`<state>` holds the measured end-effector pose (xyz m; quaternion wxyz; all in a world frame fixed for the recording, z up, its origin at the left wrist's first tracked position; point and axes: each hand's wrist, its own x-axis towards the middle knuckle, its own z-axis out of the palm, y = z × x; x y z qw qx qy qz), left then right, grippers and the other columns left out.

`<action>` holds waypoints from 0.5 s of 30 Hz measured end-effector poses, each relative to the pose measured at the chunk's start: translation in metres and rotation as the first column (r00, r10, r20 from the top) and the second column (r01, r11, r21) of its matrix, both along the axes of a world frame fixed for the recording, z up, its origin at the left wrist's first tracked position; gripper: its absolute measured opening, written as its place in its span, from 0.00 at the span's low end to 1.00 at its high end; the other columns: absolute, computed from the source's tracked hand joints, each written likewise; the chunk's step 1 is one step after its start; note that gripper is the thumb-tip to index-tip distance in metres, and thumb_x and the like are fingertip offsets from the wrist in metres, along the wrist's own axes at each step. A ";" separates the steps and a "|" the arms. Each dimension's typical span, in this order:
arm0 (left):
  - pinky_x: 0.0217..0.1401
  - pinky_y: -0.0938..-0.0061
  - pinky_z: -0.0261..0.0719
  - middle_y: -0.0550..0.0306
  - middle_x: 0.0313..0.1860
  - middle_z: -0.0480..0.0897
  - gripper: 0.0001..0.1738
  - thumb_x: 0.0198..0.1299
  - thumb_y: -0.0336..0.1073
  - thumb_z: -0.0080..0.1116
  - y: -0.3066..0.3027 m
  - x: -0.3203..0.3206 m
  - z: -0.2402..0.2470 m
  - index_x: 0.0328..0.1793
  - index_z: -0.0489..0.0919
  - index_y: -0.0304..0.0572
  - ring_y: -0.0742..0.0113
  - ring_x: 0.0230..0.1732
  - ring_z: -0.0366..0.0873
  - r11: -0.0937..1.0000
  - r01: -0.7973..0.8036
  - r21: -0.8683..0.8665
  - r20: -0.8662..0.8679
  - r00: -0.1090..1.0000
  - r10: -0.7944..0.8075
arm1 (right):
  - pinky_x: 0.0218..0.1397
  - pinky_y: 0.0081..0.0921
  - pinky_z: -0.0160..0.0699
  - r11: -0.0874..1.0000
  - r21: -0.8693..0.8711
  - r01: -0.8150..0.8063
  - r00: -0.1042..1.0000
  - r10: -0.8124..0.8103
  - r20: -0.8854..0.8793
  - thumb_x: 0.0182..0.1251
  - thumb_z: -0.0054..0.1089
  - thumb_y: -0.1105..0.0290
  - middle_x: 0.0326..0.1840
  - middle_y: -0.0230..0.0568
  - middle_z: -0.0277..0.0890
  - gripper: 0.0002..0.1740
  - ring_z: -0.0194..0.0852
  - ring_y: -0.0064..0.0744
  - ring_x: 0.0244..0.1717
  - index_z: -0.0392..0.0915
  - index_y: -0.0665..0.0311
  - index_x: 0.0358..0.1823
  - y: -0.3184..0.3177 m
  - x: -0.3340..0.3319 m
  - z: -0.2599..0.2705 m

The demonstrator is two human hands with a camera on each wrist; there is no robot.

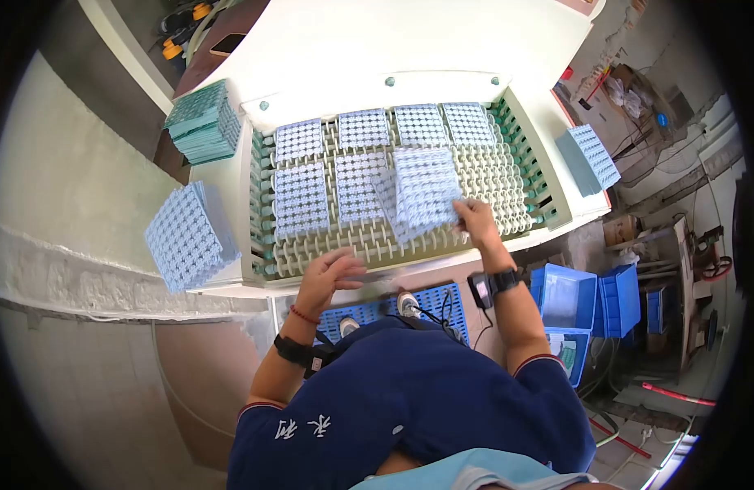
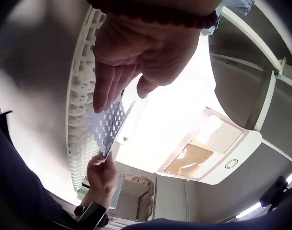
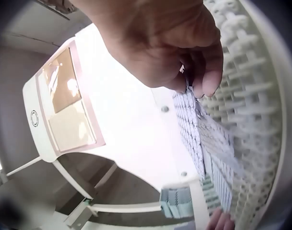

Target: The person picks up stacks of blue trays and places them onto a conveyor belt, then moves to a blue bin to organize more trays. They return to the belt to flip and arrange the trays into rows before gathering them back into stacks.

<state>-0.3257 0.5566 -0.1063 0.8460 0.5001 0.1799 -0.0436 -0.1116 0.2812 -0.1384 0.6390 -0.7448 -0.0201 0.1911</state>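
Note:
My right hand (image 1: pixel 476 220) pinches the edge of a pale blue perforated panel (image 1: pixel 426 184), held tilted above the conveyor rollers (image 1: pixel 507 175). A second blurred panel (image 1: pixel 385 194) shows partly behind it, overlapping it in the head view. In the right wrist view, thumb and fingers meet at the corner of the held panel (image 3: pixel 186 112). Near the front edge of the machine, my left hand (image 1: pixel 329 276) hovers with nothing in it. Its fingers (image 2: pixel 105 88) are extended and overlap the panel (image 2: pixel 110 125) in the left wrist view.
Several similar panels (image 1: pixel 302 196) lie in rows on the rollers. Panel stacks stand on the left ledge, one green-edged (image 1: pixel 205 122), one pale blue (image 1: pixel 189 237), and another stack (image 1: pixel 591 159) at right. A raised white cover (image 1: pixel 377 41) rises behind; blue bins (image 1: pixel 566 294) stand right.

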 end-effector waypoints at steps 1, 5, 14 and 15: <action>0.40 0.65 0.86 0.39 0.47 0.78 0.20 0.67 0.34 0.46 0.005 -0.008 -0.003 0.59 0.67 0.26 0.56 0.43 0.81 1.000 0.005 0.026 -0.005 1.000 -0.005 | 0.16 0.18 0.71 0.998 -0.051 0.033 0.998 -0.030 0.061 0.64 0.57 0.64 0.21 0.37 0.74 0.16 0.69 0.21 0.15 0.78 0.75 0.33 -0.005 0.015 -0.011; 0.38 0.66 0.85 0.39 0.46 0.79 0.19 0.67 0.34 0.46 0.019 -0.042 -0.008 0.59 0.68 0.27 0.56 0.43 0.81 0.996 -0.067 0.056 -0.045 0.997 0.070 | 0.17 0.19 0.73 0.949 -0.298 0.099 0.989 -0.061 0.135 0.63 0.58 0.63 0.20 0.33 0.70 0.16 0.67 0.20 0.18 0.77 0.73 0.30 -0.032 0.050 -0.018; 0.38 0.69 0.84 0.42 0.42 0.81 0.17 0.66 0.33 0.48 0.027 -0.090 -0.018 0.56 0.71 0.29 0.57 0.39 0.82 0.950 -0.274 0.149 -0.077 0.955 0.288 | 0.17 0.18 0.67 0.808 -0.501 0.310 0.930 -0.148 0.337 0.59 0.62 0.62 0.19 0.33 0.72 0.16 0.67 0.20 0.15 0.80 0.72 0.34 -0.121 0.079 0.017; 0.38 0.69 0.84 0.42 0.42 0.81 0.17 0.66 0.33 0.48 0.026 -0.089 -0.016 0.56 0.71 0.29 0.57 0.39 0.82 0.949 -0.280 0.149 -0.074 0.953 0.293 | 0.16 0.16 0.64 0.866 -0.384 0.319 0.944 -0.252 0.214 0.60 0.62 0.62 0.19 0.32 0.72 0.17 0.66 0.19 0.15 0.80 0.72 0.37 -0.120 0.074 0.027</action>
